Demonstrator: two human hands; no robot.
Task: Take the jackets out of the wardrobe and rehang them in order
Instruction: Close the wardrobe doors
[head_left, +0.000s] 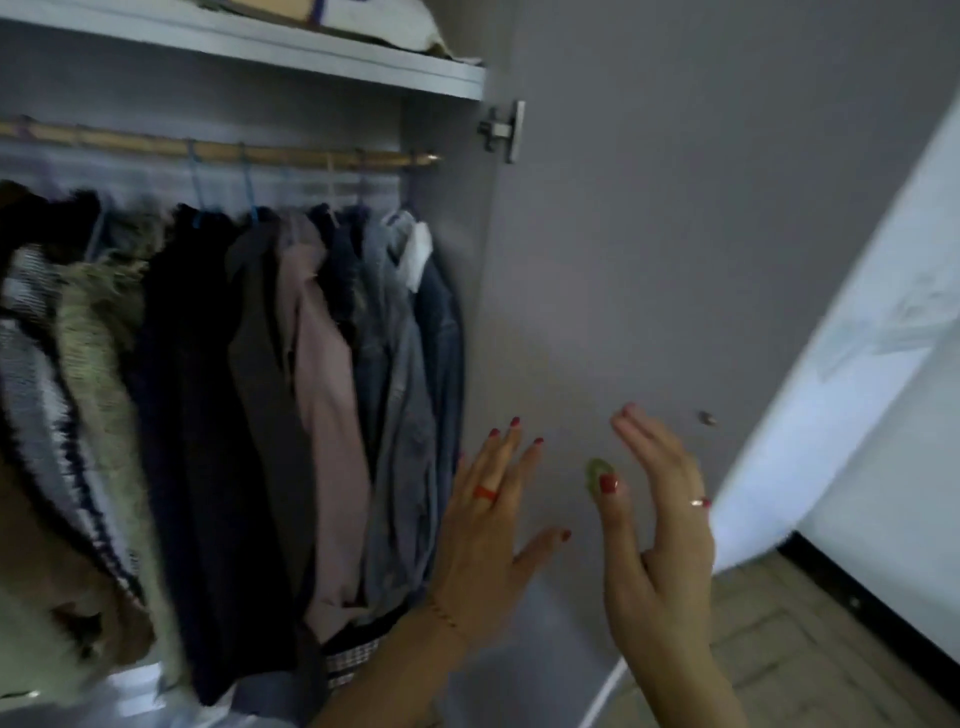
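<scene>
1. Grey wardrobe door (675, 260) stands open on the right, and the jackets (291, 389) hang close together on the wooden rail (218, 150) to the left.
2. Left hand (488, 525) is spread with straight fingers, just beside the blue jacket (441, 353) at the right end.
3. Right hand (660, 509) is flat and holds nothing.
4. No jacket looks taken out yet, so I think this is the start.
5. Next, a hand needs to reach up to a hanger (249, 192) and lift it off.
6. No words or labels can be read.

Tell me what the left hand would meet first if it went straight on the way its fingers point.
Probably the inside of the open wardrobe door. The left hand, fingers spread, points up and forward just right of the blue jacket at the rail's end; depth is unclear, so it might brush that jacket first.
</scene>
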